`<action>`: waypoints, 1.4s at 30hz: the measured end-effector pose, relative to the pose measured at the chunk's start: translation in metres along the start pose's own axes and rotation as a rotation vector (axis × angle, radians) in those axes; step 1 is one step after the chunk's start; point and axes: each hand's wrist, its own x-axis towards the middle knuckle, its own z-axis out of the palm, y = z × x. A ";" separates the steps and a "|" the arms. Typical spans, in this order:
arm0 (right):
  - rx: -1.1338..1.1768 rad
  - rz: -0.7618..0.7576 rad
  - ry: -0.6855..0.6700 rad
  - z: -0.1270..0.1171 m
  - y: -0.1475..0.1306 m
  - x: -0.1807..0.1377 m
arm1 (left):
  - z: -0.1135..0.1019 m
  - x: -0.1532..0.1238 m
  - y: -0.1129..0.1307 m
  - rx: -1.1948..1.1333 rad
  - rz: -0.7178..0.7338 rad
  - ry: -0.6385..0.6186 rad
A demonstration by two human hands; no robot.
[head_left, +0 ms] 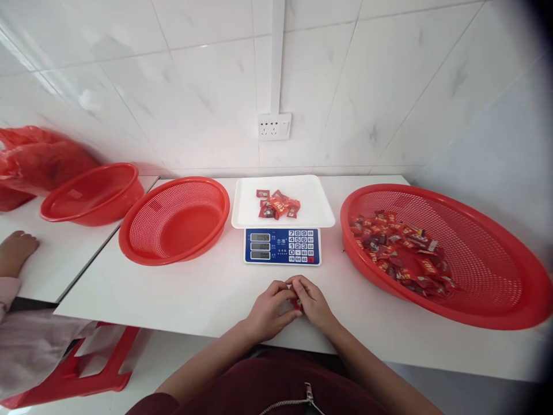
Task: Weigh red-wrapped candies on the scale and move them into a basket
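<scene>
Both my hands meet at the table's front edge, just below the scale. Between them shows a small red candy packet (297, 302), partly covered by the fingers. My left hand (268, 308) curls around its left side, and my right hand (314, 302) closes over it from the right. In front of them stands a digital scale (283, 246) with a blue keypad. Its white tray (248, 202) carries several red candy packets (279, 204) in a loose pile. To the right, a large red strainer basket (488, 259) holds a heap of wrapped candies (406, 253).
A red strainer basket (175, 222) without candies stands left of the scale. Beyond it are a red basin (95, 196) and red plastic bags (38, 158) on another table. Another person's hand (18, 251) rests there, near a red stool (103, 363). A wall socket (275, 127) is behind.
</scene>
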 end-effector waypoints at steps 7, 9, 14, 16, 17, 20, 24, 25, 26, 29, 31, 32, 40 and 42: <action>0.243 0.194 0.042 -0.002 -0.004 0.009 | -0.011 0.012 -0.009 0.026 0.029 0.114; 0.273 0.216 0.068 -0.005 -0.005 0.013 | -0.020 0.018 -0.010 0.054 0.029 0.177; 0.178 0.132 0.085 -0.013 -0.004 0.020 | -0.060 0.047 -0.011 0.178 0.129 0.282; 0.140 0.114 0.047 -0.014 -0.001 0.022 | -0.082 0.067 -0.009 0.221 0.155 0.311; 0.126 0.113 0.027 -0.014 0.000 0.021 | -0.094 0.078 -0.007 0.241 0.158 0.320; 0.044 0.060 -0.034 -0.010 0.005 0.018 | -0.126 0.114 -0.002 0.301 0.164 0.264; -0.100 -0.057 -0.104 -0.007 0.008 0.012 | -0.149 0.157 0.001 0.432 0.181 0.026; -0.102 -0.056 -0.103 -0.007 0.008 0.012 | -0.151 0.165 0.001 0.482 0.180 -0.027; -0.092 -0.047 -0.095 -0.007 0.008 0.012 | -0.151 0.172 0.000 0.534 0.178 -0.070; -0.065 -0.034 -0.082 -0.008 0.008 0.012 | -0.146 0.186 -0.002 0.658 0.211 -0.131; -0.069 -0.044 -0.087 -0.009 0.007 0.013 | -0.141 0.189 -0.004 0.694 0.251 -0.114; -0.073 -0.050 -0.091 -0.009 0.006 0.013 | -0.139 0.189 -0.004 0.702 0.265 -0.098; -0.065 -0.058 -0.107 -0.009 0.007 0.013 | -0.130 0.186 -0.006 0.775 0.283 -0.024; -0.057 -0.056 -0.107 -0.009 0.008 0.012 | -0.130 0.187 -0.005 0.798 0.276 -0.015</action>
